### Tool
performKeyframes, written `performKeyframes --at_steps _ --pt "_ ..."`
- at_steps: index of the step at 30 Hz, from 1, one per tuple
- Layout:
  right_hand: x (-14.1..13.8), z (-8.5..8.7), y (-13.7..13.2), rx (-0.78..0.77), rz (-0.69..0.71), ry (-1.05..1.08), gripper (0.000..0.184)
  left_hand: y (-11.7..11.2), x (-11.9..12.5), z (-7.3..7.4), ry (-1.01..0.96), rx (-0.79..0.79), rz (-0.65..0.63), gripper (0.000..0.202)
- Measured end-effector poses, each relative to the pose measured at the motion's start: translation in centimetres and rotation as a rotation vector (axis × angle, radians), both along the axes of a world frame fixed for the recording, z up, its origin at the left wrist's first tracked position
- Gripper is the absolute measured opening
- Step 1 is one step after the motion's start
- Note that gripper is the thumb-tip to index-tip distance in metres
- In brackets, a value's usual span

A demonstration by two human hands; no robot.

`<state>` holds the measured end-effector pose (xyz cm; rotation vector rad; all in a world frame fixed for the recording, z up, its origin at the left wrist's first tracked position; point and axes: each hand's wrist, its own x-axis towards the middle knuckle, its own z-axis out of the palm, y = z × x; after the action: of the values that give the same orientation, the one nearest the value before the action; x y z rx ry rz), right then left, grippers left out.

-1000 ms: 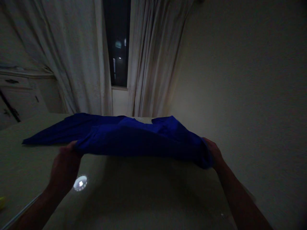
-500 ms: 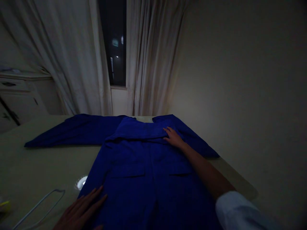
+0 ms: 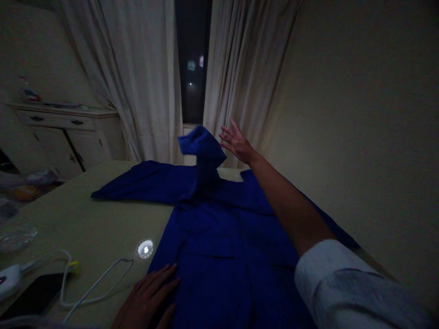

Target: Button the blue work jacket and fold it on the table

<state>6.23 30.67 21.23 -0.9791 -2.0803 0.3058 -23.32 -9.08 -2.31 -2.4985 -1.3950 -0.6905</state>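
A dark blue long-sleeved jacket (image 3: 212,246) lies spread on the table, its flapped pockets facing up. One part of it, a blue fabric flap (image 3: 202,146), stands up in the air near the collar end, and which part it is I cannot tell for sure. My right hand (image 3: 237,142) is raised just right of that flap, fingers spread, apart from the cloth. My left hand (image 3: 149,297) rests at the near left edge of the jacket, fingers stretched out over the cloth. A sleeve (image 3: 137,183) stretches out to the left.
On the left of the table (image 3: 103,228) lie a white cable (image 3: 92,292), a dark phone (image 3: 34,297), a white device (image 3: 10,281) and a clear plastic item (image 3: 17,237). A cabinet (image 3: 65,132) and curtains (image 3: 147,82) stand behind. A wall (image 3: 363,114) borders the right.
My right hand has lifted off the jacket's upper part, and a flap of cloth has risen into the air beside it. My left hand stays on the jacket. The view has shifted left.
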Motion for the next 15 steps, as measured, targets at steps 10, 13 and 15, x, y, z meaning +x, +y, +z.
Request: performKeyframes --at_steps 10,13,15 --pt "-0.6 -16.8 -8.6 -0.28 -0.246 -0.523 0.022 -0.1 -0.3 -0.4 0.006 -0.01 0.0 0.051" --pt "2.5 -15.3 -9.0 -0.215 -0.344 -0.404 0.023 0.0 -0.5 -0.2 0.009 0.011 -0.018 0.06" --pt "6.8 -12.1 -8.5 -0.126 -0.484 -0.206 0.035 0.1 -0.5 -0.3 0.01 0.034 -0.024 0.068"
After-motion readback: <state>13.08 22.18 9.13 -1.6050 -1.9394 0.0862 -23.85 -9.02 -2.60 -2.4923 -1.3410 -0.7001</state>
